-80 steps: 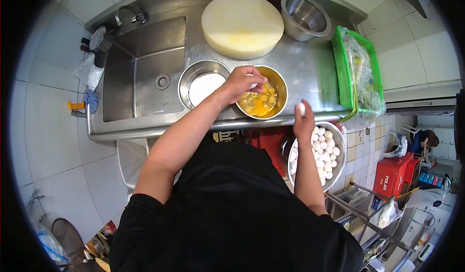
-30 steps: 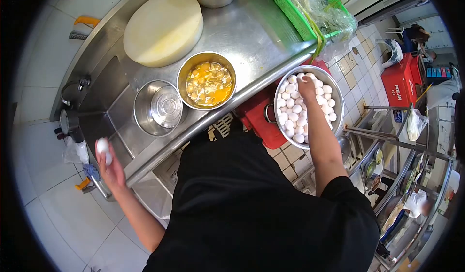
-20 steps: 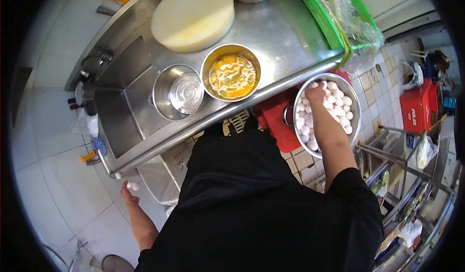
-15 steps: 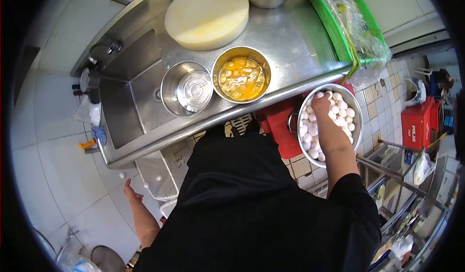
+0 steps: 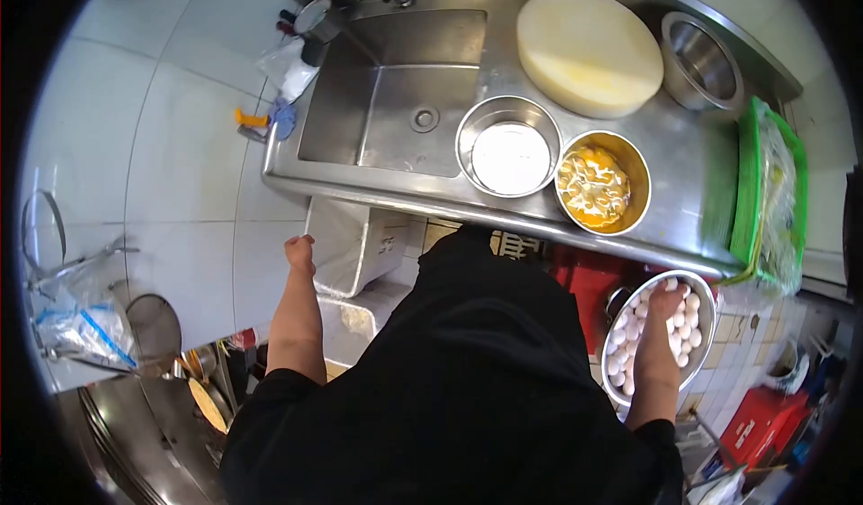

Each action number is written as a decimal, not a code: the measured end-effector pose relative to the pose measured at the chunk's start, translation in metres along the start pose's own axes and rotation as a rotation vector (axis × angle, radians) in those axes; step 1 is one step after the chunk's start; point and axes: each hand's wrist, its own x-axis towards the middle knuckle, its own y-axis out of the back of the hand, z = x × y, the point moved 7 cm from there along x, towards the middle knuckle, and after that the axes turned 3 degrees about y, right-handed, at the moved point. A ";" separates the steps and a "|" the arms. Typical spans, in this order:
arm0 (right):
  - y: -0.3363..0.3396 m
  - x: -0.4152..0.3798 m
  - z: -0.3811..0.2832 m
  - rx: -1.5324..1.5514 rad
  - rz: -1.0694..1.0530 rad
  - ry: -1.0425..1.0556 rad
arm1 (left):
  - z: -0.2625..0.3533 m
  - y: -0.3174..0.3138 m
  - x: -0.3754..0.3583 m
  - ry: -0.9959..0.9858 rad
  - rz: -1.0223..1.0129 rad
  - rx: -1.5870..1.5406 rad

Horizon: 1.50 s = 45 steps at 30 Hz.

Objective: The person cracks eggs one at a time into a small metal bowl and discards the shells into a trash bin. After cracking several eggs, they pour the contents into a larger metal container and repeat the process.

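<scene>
Right hand (image 5: 665, 302): we reach among white eggs (image 5: 685, 332) in a wide bowl (image 5: 708, 320).
Left hand (image 5: 299, 252): we hold it near a pale bin (image 5: 336, 246).
Surface (image 5: 690, 177): our pot of cracked eggs (image 5: 593, 186) sits beside another pot (image 5: 510, 150).

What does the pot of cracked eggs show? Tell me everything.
The pot of cracked eggs is round and straight-sided, apparently metal, with a pale rim and a golden-looking inner wall. It stands upright, lidless, near the front edge of the steel counter. Inside lie shiny orange-yellow yolks in clear liquid with bright glare. The steel pot sits close on its left; whether they touch is unclear. Neither hand touches it.
</scene>
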 end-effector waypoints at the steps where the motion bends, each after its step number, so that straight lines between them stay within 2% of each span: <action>1: -0.003 0.000 0.013 0.084 0.054 -0.084 | -0.006 0.002 0.020 -0.118 0.046 -0.002; 2: 0.003 0.001 0.020 0.164 0.112 -0.172 | 0.000 0.002 0.016 -0.234 0.085 -0.001; 3: 0.004 0.000 0.036 0.395 0.130 -0.355 | 0.005 0.007 0.006 -0.422 0.097 0.044; 4: 0.002 -0.002 0.049 0.628 0.147 -0.538 | 0.004 0.009 0.006 -0.410 0.093 0.038; 5: 0.007 -0.016 0.037 1.107 -0.024 -0.738 | -0.011 0.015 0.022 -0.240 0.035 -0.052; 6: 0.000 -0.017 0.045 1.572 -0.119 -0.685 | -0.025 0.013 0.029 -0.072 -0.023 -0.137; 7: 0.025 -0.026 0.019 1.728 -0.112 -0.666 | -0.024 0.014 0.012 -0.003 -0.012 -0.373; 8: 0.058 -0.038 -0.019 1.885 -0.102 -0.643 | -0.023 0.013 0.009 0.000 -0.023 -0.369; 9: 0.062 -0.030 -0.025 2.140 -0.287 -0.514 | -0.027 0.021 0.011 0.028 0.057 -0.403; 10: 0.065 -0.028 -0.017 2.186 -0.307 -0.481 | -0.028 0.027 0.013 0.055 0.130 -0.431; 12: 0.104 -0.031 -0.058 2.033 -0.229 -0.392 | -0.036 0.026 0.051 0.072 -0.007 -0.434; 14: 0.104 -0.024 -0.072 1.926 -0.450 -0.375 | 0.016 0.034 0.039 -0.109 0.054 -0.208; 16: 0.131 -0.014 -0.128 1.334 -0.358 -0.094 | 0.084 0.024 0.003 -0.272 0.212 -0.213; 18: 0.157 -0.024 -0.191 0.835 -0.267 0.230 | 0.152 -0.006 -0.025 -0.476 0.125 -0.235; 20: 0.159 -0.035 -0.230 0.395 0.050 0.733 | 0.222 -0.044 -0.081 -0.649 0.025 -0.243; 22: 0.138 -0.048 -0.243 0.228 -0.092 0.647 | 0.283 -0.084 -0.167 -0.780 -0.147 -0.356; 23: 0.105 -0.049 -0.227 0.048 -0.302 0.543 | 0.301 -0.106 -0.193 -0.896 -0.193 -0.336; 25: 0.105 -0.051 -0.223 0.158 -0.223 0.569 | 0.331 -0.147 -0.279 -1.021 -0.441 -0.433; 26: 0.111 -0.046 -0.227 0.270 -0.147 0.606 | 0.339 -0.174 -0.364 -1.107 -0.680 -0.458; 27: 0.124 -0.042 -0.235 0.322 0.012 0.729 | 0.338 -0.189 -0.406 -1.150 -0.786 -0.374; 28: 0.135 -0.038 -0.246 0.319 0.020 0.725 | 0.329 -0.214 -0.441 -1.177 -1.074 -0.434; 30: 0.133 -0.040 -0.267 1.149 -0.597 0.067 | 0.307 -0.250 -0.505 -1.356 -1.246 -0.181; 31: 0.142 -0.045 -0.288 1.341 -0.641 0.072 | 0.302 -0.248 -0.540 -1.422 -1.353 -0.046; 32: 0.145 -0.046 -0.298 1.350 -0.632 0.070 | 0.289 -0.267 -0.557 -1.460 -1.501 0.032; 33: 0.143 -0.049 -0.310 1.422 -0.720 0.037 | 0.286 -0.269 -0.575 -1.594 -1.523 0.062; 34: 0.140 -0.051 -0.320 1.492 -0.809 0.006 | 0.287 -0.274 -0.582 -1.604 -1.527 0.065; 36: 0.137 -0.051 -0.332 1.493 -0.833 0.064 | 0.274 -0.287 -0.595 -1.723 -1.601 0.230; 40: 0.131 -0.057 -0.341 1.430 -0.871 0.104 | 0.277 -0.292 -0.587 -1.769 -1.562 0.198; 42: 0.127 -0.057 -0.345 1.283 -0.842 0.211 | 0.276 -0.293 -0.581 -1.719 -1.564 0.186; 44: 0.119 -0.056 -0.344 1.212 -0.865 0.253 | 0.276 -0.300 -0.570 -1.792 -1.490 0.148; 45: 0.118 -0.053 -0.344 1.125 -0.806 0.319 | 0.276 -0.303 -0.564 -1.790 -1.482 0.145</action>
